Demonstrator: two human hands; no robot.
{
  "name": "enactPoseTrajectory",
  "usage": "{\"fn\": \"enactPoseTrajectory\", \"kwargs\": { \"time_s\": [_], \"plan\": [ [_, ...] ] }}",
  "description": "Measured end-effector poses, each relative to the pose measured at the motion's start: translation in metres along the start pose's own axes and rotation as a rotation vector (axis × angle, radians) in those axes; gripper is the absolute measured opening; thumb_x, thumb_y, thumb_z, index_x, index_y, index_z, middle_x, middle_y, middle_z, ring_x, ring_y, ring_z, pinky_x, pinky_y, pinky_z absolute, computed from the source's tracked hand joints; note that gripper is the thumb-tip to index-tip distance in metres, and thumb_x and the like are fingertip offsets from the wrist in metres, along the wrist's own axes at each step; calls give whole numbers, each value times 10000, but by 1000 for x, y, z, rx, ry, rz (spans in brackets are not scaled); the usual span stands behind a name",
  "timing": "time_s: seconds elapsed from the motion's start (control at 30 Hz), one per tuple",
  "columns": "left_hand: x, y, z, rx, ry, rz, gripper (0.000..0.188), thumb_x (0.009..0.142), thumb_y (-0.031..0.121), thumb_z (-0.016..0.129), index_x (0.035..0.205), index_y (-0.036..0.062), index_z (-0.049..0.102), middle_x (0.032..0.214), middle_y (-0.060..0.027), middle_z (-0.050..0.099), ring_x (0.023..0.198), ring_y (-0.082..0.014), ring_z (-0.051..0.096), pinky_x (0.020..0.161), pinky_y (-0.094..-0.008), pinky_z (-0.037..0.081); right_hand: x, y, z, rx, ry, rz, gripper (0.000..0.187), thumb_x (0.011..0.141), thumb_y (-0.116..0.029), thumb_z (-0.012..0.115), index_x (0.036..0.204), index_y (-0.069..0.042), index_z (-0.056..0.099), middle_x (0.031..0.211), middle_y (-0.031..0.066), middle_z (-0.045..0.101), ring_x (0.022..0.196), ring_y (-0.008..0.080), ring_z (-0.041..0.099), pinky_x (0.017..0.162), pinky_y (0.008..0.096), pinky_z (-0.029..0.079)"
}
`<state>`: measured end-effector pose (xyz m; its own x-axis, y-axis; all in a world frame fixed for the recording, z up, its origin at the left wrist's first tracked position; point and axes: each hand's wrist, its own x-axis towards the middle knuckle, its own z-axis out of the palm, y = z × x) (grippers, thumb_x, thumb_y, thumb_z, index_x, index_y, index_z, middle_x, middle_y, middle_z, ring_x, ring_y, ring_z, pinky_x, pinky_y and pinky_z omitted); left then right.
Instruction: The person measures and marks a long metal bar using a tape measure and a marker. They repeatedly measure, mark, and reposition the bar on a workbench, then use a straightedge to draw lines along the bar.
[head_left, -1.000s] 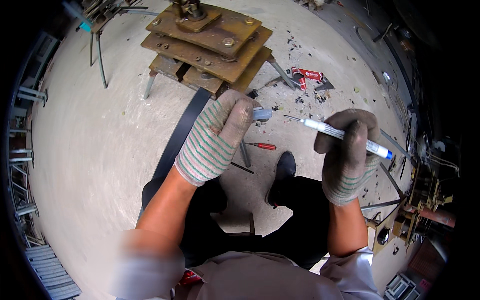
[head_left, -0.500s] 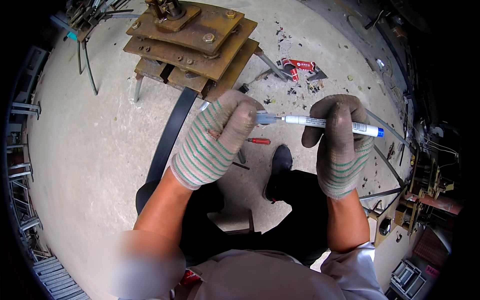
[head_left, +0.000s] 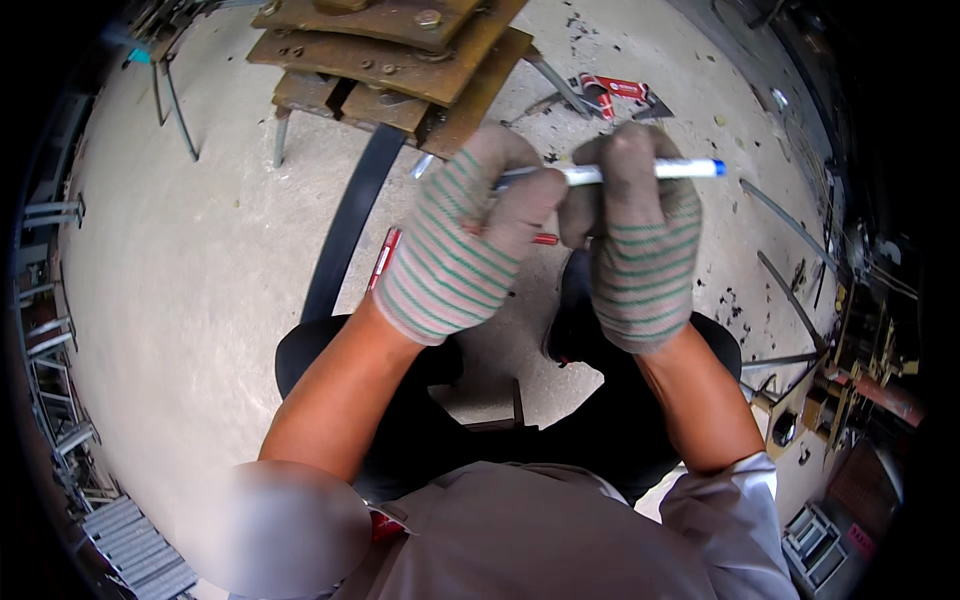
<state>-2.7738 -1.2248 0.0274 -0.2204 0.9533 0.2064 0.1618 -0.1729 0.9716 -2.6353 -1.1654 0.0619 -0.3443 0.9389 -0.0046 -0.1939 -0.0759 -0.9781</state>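
While the gloved left hand (head_left: 465, 235) and right hand (head_left: 645, 240) sit close together, the white marker (head_left: 690, 169) bridges them, nearer the person than the rusty plate stack (head_left: 350, 52), with a black strip (head_left: 355, 220) off to the left. Right is closed on the barrel, thumb across it, and is nearer the blue end (head_left: 719, 168). Left is pinched on what looks like the cap (head_left: 513, 178), at the marker's left end. Relation that matters: cap and barrel read roughly in line. Long axis lies crosswise, rising slightly rightward; blue end points right. Can't tell if they're seated; left thumb hides the joint.
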Motion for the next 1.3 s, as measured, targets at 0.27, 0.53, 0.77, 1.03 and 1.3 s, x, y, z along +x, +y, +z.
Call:
{"fn": "enactPoseTrajectory", "kwargs": {
  "time_s": [0.27, 0.53, 0.77, 1.03, 1.3],
  "plan": [
    [-5, -9, -1, 121, 9, -3, 285, 1042, 295, 592, 998, 12, 587, 797, -124, 643, 730, -210, 644, 676, -343, 530, -1, 6, 6, -37, -31, 129, 390, 1073, -356, 503, 865, -35, 575, 551, 13, 525, 498, 75, 486, 475, 247, 389],
    [-4, -1, -9, 218, -83, -41, 322, 1077, 312, 503, 1091, -5, 561, 872, -196, 668, 849, -310, 696, 759, -393, 541, 4, 12, 1, 102, -36, 222, 410, 1083, -391, 502, 874, -48, 592, 616, -23, 484, 539, 66, 454, 502, 243, 369],
    [-1, 5, -12, 309, -62, -143, 301, 1075, 275, 496, 1107, -19, 553, 811, -218, 668, 794, -347, 705, 719, -415, 548, 11, 29, -1, 188, -97, 310, 339, 1068, -359, 568, 925, -57, 628, 697, -24, 545, 597, 54, 473, 545, 224, 388],
    [4, -8, -26, 314, 121, -207, 231, 1056, 230, 561, 1093, 3, 584, 825, -143, 638, 782, -217, 633, 725, -346, 516, 15, 34, 8, 109, -112, 354, 362, 1049, -348, 594, 1177, -12, 635, 831, 11, 638, 690, 80, 563, 630, 227, 460],
    [40, -61, -50, 385, 373, -207, 216, 1019, 205, 652, 1055, -8, 661, 894, -61, 649, 845, -115, 563, 796, -282, 490, 10, 32, 14, -124, -204, 330, 361, 1055, -343, 576, 1224, -30, 637, 880, 27, 670, 740, 81, 588, 681, 232, 486]
  ]
}}
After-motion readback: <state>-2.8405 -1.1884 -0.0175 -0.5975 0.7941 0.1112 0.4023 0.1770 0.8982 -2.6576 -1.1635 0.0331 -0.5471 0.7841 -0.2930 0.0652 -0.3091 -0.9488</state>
